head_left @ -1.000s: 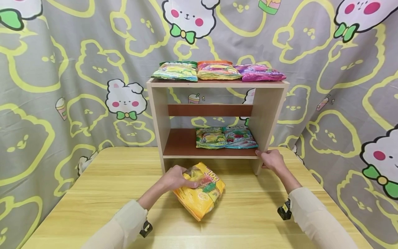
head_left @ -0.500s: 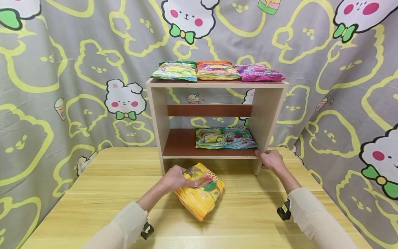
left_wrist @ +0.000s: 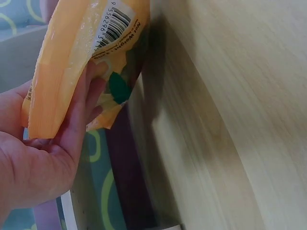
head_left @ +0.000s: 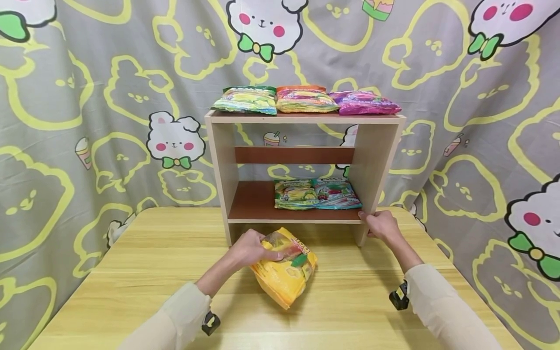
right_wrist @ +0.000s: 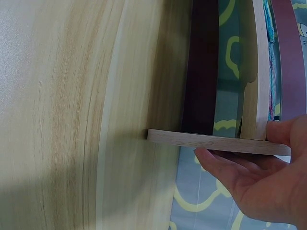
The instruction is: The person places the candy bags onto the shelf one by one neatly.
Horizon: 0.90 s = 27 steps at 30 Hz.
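Observation:
In the head view my left hand (head_left: 253,250) grips a yellow snack bag (head_left: 286,279) by its upper left side, thumb across the front. The bag is tilted, above the table before the shelf's lower opening. The left wrist view shows the fingers under the bag (left_wrist: 62,72), a barcode on its face. My right hand (head_left: 381,226) holds the right side panel of a small wooden shelf (head_left: 380,160). In the right wrist view the thumb of that hand (right_wrist: 259,182) lies on the inner side of the panel (right_wrist: 211,142), fingers on the outer side.
On the middle board lie a green-yellow bag (head_left: 296,195) and a teal bag (head_left: 336,194). Up top sit a green bag (head_left: 246,100), an orange bag (head_left: 306,99) and a purple bag (head_left: 367,102). A patterned curtain (head_left: 109,73) hangs behind the wooden table (head_left: 144,272).
My left hand has shifted slightly right with the yellow bag, whose tilt has changed a little. The right hand stays on the shelf panel.

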Tool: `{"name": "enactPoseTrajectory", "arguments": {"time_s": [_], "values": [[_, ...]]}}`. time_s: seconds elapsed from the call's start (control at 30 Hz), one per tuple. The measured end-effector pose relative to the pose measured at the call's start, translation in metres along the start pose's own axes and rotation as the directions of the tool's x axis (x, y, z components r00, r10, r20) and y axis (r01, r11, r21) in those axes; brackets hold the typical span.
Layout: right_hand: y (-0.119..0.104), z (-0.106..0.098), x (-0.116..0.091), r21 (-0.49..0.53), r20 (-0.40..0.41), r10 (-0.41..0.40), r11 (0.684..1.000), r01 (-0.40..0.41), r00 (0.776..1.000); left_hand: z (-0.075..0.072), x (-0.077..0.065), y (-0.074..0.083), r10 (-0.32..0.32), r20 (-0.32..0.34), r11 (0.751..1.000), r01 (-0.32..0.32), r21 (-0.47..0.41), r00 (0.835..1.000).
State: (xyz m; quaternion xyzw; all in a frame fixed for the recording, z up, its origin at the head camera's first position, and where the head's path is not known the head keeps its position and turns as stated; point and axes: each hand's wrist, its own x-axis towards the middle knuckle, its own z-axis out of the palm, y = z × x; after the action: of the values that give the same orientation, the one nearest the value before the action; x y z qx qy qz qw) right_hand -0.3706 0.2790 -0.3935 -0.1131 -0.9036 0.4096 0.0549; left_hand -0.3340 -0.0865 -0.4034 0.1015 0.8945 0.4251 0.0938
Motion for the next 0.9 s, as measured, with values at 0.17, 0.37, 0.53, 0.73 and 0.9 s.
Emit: {"name": "enactPoseTrajectory", "arguments": {"time_s": [0.17,0.37,0.53,0.73,0.9], "values": [[-0.001,0.0,-0.001,-0.005,0.003,0.005,1.0,-0.005,1.0,0.001,0.001,0.003,0.009,-0.002,1.0,-0.009,-0.008,1.0],[-0.001,0.0,-0.001,0.009,0.009,0.013,1.0,-0.013,1.0,0.001,0.0,0.006,-0.006,-0.004,1.0,0.006,0.0,1.0],[-0.002,0.001,-0.002,0.009,0.021,0.016,1.0,-0.016,1.0,0.001,0.0,0.007,-0.007,-0.013,1.0,0.007,0.006,1.0],[-0.002,0.001,-0.002,0.015,0.028,0.02,1.0,-0.02,0.999,0.0,-0.001,0.01,0.004,-0.023,1.0,-0.004,0.003,1.0],[-0.002,0.001,-0.002,0.009,0.007,0.011,1.0,-0.011,1.0,-0.002,-0.002,0.014,0.011,-0.019,1.0,-0.011,-0.004,1.0]]}}
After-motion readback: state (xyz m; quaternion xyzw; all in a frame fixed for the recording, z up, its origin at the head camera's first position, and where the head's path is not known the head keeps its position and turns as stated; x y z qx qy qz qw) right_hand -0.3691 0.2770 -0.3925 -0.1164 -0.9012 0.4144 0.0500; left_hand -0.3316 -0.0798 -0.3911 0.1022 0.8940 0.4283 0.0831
